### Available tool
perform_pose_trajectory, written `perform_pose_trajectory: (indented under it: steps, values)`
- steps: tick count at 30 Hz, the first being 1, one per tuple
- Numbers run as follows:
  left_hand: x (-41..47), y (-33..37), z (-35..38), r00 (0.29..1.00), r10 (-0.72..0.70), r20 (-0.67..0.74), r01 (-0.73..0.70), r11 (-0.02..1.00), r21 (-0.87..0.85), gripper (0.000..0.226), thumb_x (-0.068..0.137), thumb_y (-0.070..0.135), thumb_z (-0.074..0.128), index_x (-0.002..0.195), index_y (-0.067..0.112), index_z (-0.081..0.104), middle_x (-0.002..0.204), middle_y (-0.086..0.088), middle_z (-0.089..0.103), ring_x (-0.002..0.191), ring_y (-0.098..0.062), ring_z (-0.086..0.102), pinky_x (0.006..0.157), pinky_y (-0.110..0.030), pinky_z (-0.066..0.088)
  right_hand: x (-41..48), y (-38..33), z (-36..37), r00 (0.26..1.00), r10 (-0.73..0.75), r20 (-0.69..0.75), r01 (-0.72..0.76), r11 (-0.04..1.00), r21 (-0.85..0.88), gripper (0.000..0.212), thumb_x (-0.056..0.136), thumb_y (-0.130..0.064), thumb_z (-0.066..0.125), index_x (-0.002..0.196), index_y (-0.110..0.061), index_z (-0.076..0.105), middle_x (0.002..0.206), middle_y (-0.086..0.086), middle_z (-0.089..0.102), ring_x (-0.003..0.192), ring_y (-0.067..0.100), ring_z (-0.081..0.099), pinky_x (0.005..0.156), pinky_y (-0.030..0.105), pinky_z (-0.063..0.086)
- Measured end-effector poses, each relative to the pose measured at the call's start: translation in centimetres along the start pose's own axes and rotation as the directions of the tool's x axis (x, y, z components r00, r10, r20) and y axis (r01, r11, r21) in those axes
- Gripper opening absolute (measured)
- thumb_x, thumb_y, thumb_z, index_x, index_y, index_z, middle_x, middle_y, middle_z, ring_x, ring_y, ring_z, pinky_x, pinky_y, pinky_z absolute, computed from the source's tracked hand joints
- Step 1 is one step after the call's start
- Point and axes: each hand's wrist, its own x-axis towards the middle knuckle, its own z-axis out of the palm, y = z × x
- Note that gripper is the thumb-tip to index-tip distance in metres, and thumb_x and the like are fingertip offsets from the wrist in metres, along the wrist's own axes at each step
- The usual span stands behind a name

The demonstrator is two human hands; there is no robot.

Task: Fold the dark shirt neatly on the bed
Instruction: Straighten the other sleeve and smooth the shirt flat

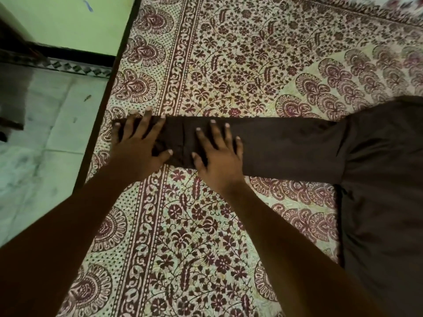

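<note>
Location type: domestic bedroom.

Evidence:
- A bed fills the view from 12 o'clock round to 6 o'clock, dressed in a printed bedspread with maroon floral and paisley motifs.
- A dark bed edge runs from 11 o'clock down to 8 o'clock.
- Pale, marked floor tiles lie beyond it at 9 o'clock.
- A light green painted wall at 10 to 11 o'clock meets the floor at a patterned tile strip.
- A dark shirt lies spread on the bedspread at 3 o'clock.
</note>
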Motion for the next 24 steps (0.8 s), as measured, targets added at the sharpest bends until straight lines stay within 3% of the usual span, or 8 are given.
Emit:
perform_pose_trajectory:
  steps: [2,3,6,8,12,16,20,24]
  values:
    - [-0.2,-0.5,0.1,1.000,-0.008,-0.017,0.008,1.000,-0.005,0.091,0.084,0.076,0.029,0.165,0.036,0.016,0.175,0.005,0.007,0.159,-0.036,0.007,0.124,-0.065,0.010,0.7,0.0,-0.1,0.996,-0.086,-0.001,0.086,0.996,0.017,0.059,0.103,-0.054,0.038,0.159,-0.035,0.034,0.173,0.002,0.013,0.160,0.033,0.005,0.124,0.063,0.010]
    - [-0.3,-0.6,-0.1,1.000,-0.006,-0.019,0.006,1.000,0.003,0.091,0.084,0.074,0.029,0.165,0.034,0.018,0.175,0.004,0.007,0.159,-0.037,0.008,0.124,-0.065,0.011,0.7,0.5,-0.3,0.999,-0.032,-0.043,0.033,0.999,0.025,0.058,0.105,-0.053,0.036,0.159,-0.034,0.034,0.173,0.002,0.014,0.160,0.030,0.006,0.125,0.060,0.010]
    - [-0.3,0.0,-0.7,0.999,0.015,-0.036,-0.014,0.999,0.038,0.088,0.087,0.066,0.032,0.165,0.025,0.020,0.175,-0.005,0.008,0.159,-0.039,0.010,0.123,-0.065,0.014,-0.5,2.2,-0.8,0.903,0.367,-0.223,-0.364,0.930,0.056,0.061,0.105,-0.054,0.034,0.160,-0.029,0.033,0.173,0.005,0.014,0.160,0.033,0.007,0.126,0.060,0.011]
    - [-0.7,0.6,-0.4,0.998,0.049,-0.049,-0.047,0.998,0.045,0.082,0.093,0.064,0.028,0.166,0.028,0.015,0.175,-0.003,0.010,0.160,-0.036,0.010,0.124,-0.063,0.016,-1.5,2.3,-0.2,0.833,0.508,-0.218,-0.506,0.860,0.069,0.065,0.104,-0.058,0.033,0.162,-0.029,0.029,0.173,0.007,0.012,0.159,0.039,0.005,0.123,0.065,0.013]
    - [-1.1,0.9,0.6,0.999,0.031,-0.025,-0.031,0.999,0.017,0.081,0.095,0.067,0.022,0.166,0.032,0.007,0.176,0.000,0.007,0.161,-0.030,0.005,0.126,-0.061,0.012,-1.4,1.1,0.7,0.971,0.223,-0.081,-0.226,0.974,-0.032,0.067,0.105,-0.060,0.025,0.164,-0.029,0.018,0.174,0.008,0.004,0.158,0.044,-0.005,0.122,0.066,0.002]
    - [-0.7,3.9,-0.1,0.996,-0.090,-0.020,0.090,0.996,-0.018,0.082,0.093,0.061,0.019,0.166,0.023,0.015,0.175,-0.005,0.009,0.161,-0.031,0.007,0.127,-0.059,0.009,-0.7,2.5,-0.9,1.000,-0.010,-0.011,0.010,0.998,0.063,0.058,0.107,-0.053,0.031,0.162,-0.032,0.028,0.174,0.003,0.013,0.159,0.040,0.004,0.125,0.061,0.011]
    - [-1.4,12.1,-0.8,0.996,0.075,-0.041,-0.077,0.996,-0.044,0.070,0.103,0.049,0.021,0.164,0.015,0.021,0.175,-0.007,0.008,0.161,-0.030,0.010,0.126,-0.057,0.019,-3.8,8.1,-3.9,0.953,0.150,-0.264,-0.062,0.948,0.313,0.050,0.107,-0.037,0.038,0.151,-0.017,0.051,0.163,0.009,0.040,0.153,0.030,0.033,0.120,0.053,0.034]
    - [-1.1,23.2,0.8,0.942,0.332,-0.041,-0.335,0.935,-0.118,0.066,0.104,0.047,0.020,0.165,0.023,0.021,0.175,0.000,0.008,0.161,-0.025,0.012,0.126,-0.053,0.025,-10.1,18.1,-6.4,0.777,0.430,-0.460,-0.315,0.898,0.308,0.050,0.099,-0.026,0.041,0.140,-0.006,0.061,0.153,0.018,0.053,0.145,0.039,0.045,0.115,0.058,0.040]
